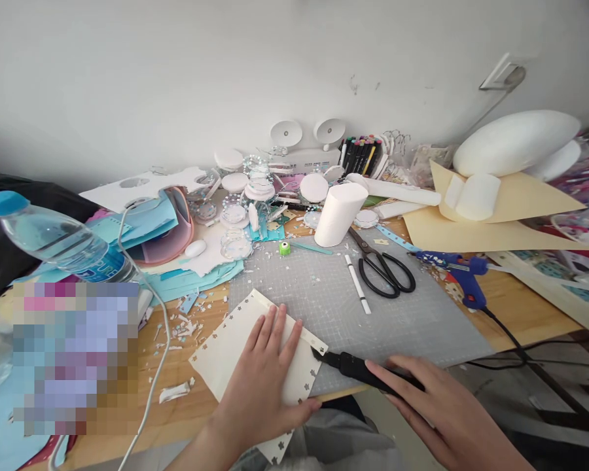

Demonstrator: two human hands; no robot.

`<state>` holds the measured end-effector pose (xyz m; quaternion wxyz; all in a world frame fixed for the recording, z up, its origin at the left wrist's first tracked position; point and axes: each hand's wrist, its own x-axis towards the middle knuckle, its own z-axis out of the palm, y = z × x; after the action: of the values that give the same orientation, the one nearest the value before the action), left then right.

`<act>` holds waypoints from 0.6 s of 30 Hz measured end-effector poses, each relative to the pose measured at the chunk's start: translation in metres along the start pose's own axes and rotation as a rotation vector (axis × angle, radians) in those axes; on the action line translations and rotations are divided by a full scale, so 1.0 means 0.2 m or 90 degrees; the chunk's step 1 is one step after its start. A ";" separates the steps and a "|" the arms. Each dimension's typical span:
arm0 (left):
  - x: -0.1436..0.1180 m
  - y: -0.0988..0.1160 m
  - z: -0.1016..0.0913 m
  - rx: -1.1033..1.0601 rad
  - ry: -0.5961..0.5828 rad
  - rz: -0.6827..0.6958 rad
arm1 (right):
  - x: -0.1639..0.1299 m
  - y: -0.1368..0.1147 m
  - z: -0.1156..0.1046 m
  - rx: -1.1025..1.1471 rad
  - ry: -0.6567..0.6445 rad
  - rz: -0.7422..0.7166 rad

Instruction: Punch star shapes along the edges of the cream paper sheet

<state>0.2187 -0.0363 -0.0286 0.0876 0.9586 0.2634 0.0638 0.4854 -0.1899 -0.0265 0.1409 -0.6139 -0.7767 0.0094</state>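
My left hand (265,386) presses flat, fingers spread, on cream paper (235,350); my right hand (432,405) grips a black craft knife (358,369) at its edge.

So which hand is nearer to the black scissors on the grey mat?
The right hand. It holds a black knife at the mat's near edge, just below the scissors. The left hand presses the cream sheet, further left.
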 end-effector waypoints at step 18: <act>0.00 0.00 0.00 -0.021 0.009 0.015 | 0.08 0.01 -0.01 0.085 -0.047 -0.010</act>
<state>0.2185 -0.0351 -0.0280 0.1010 0.9595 0.2516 0.0761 0.4836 -0.1742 -0.0209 0.1529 -0.5964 -0.7836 0.0829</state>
